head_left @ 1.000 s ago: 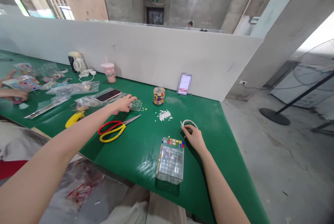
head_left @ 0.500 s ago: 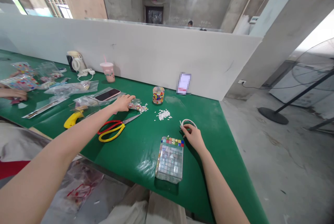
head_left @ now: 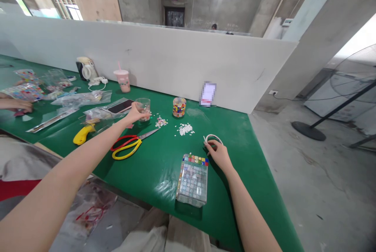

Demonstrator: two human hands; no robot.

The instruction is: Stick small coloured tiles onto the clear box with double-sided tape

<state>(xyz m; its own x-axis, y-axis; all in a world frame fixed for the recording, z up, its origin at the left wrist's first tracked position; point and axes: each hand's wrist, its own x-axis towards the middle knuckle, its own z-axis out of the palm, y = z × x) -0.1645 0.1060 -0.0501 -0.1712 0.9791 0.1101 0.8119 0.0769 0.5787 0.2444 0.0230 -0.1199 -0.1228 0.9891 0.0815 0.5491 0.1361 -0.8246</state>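
My left hand [head_left: 134, 114] reaches far across the green table [head_left: 152, 166] and grips a small clear cup [head_left: 143, 107], now upright. A little pile of pale and coloured tile bits [head_left: 160, 122] lies just right of the cup. My right hand [head_left: 219, 154] rests on the table with its fingers closed on a white curved tool [head_left: 213, 138]. A clear box [head_left: 192, 179] partly covered with mosaic tiles stands just left of my right wrist. A heap of white tile bits [head_left: 185, 129] lies between the hands, and a jar covered in coloured mosaic [head_left: 179, 107] stands behind it.
Red and yellow scissors [head_left: 129, 146], a yellow cutter [head_left: 81, 134], a phone [head_left: 121, 106] on plastic bags, a pink drink cup [head_left: 122, 80] and a white gadget [head_left: 84, 69] lie left. Another person's hand [head_left: 16, 105] works at far left. A white partition [head_left: 176, 64] backs the table.
My left hand tipped the clear cup on its side, spilling small tiles onto the table, then raised it upright. The right hand has stayed still.
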